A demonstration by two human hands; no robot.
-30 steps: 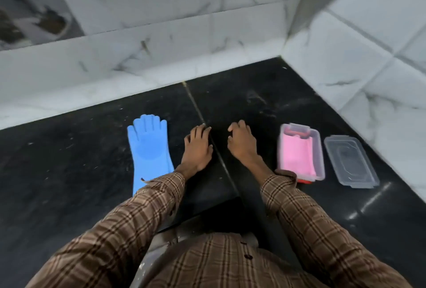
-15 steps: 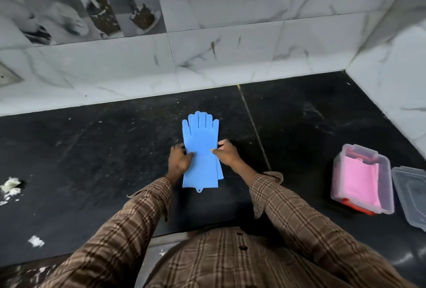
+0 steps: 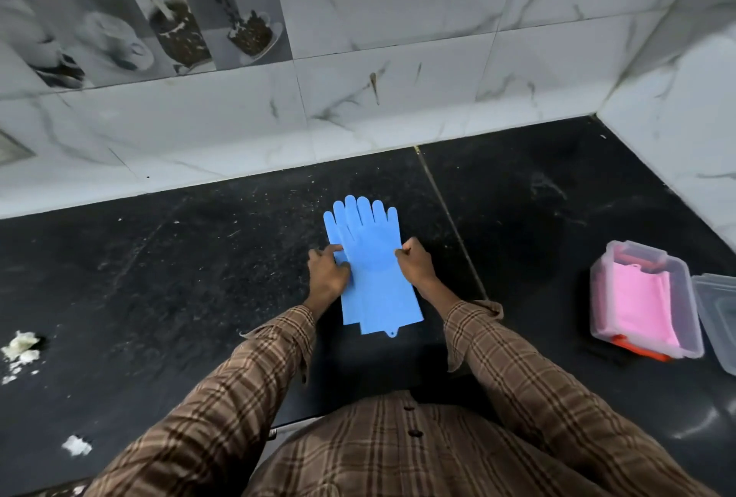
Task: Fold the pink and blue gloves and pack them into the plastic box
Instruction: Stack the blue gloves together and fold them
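The blue gloves (image 3: 374, 273) lie flat on the black counter, stacked one on the other, fingers pointing toward the wall. My left hand (image 3: 327, 275) pinches their left edge at palm height. My right hand (image 3: 414, 263) grips their right edge with curled fingers. At the right, the clear plastic box (image 3: 691, 321) holds the folded pink gloves (image 3: 643, 305). A red object shows under the box's near corner.
The clear lid (image 3: 719, 317) lies right of the box at the frame edge. White marble walls close off the back and right of the black counter (image 3: 159, 277). White crumbs (image 3: 20, 347) and a scrap (image 3: 77, 445) sit at the left.
My hands left the bare counter and took the blue gloves by both edges. The gloves now lie in front of me, and the view has swung left, putting the box at the far right.
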